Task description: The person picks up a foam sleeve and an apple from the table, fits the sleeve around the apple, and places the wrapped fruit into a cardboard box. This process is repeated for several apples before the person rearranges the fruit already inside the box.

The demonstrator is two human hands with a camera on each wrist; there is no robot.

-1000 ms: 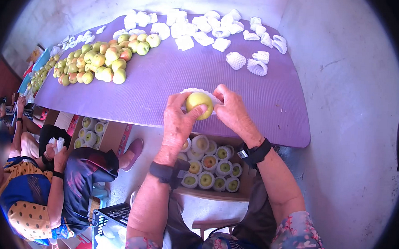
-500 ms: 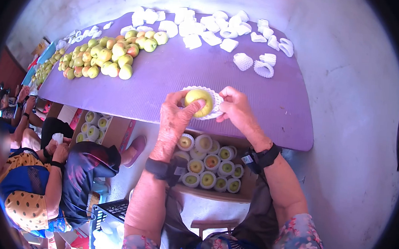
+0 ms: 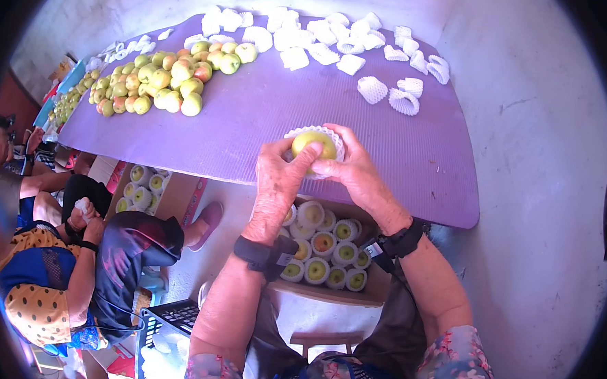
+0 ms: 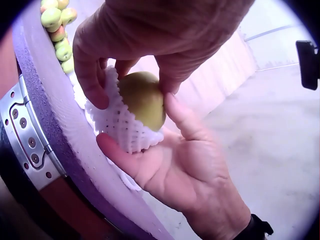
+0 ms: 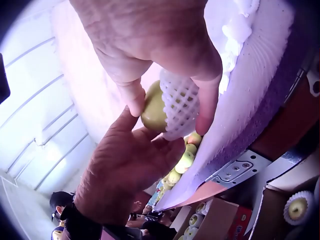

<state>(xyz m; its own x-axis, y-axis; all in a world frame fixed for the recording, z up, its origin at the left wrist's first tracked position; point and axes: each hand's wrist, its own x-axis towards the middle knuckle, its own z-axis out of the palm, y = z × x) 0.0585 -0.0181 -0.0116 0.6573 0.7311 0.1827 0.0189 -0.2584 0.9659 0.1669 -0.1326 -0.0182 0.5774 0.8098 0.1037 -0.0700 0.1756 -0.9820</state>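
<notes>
Between both hands, above the near edge of the purple-covered table (image 3: pixel 265 129), is a yellow-green apple (image 3: pixel 314 143) partly inside a white foam net sleeve (image 4: pixel 125 122). My left hand (image 3: pixel 279 178) grips the apple from the left, its thumb lying on the fruit. From the right, my right hand (image 3: pixel 360 173) holds the sleeved apple, thumb on the fruit and fingers round the netting. In the left wrist view the sleeve covers one side of the apple (image 4: pixel 142 97) and the other side is bare. The right wrist view shows the netting (image 5: pixel 179 102) stretched over the fruit.
A heap of apples (image 3: pixel 151 82) lies on the table's left, with loose foam sleeves (image 3: pixel 294 38) along the back. Below the table edge stands a cardboard box (image 3: pixel 374 289) of sleeved apples. Another person (image 3: pixel 45 279) sits at the left, near a black crate (image 3: pixel 173 320).
The right hand has drawn the foam sleeve round the apple and now holds its right side, thumb on the fruit. The left hand keeps its grip.
</notes>
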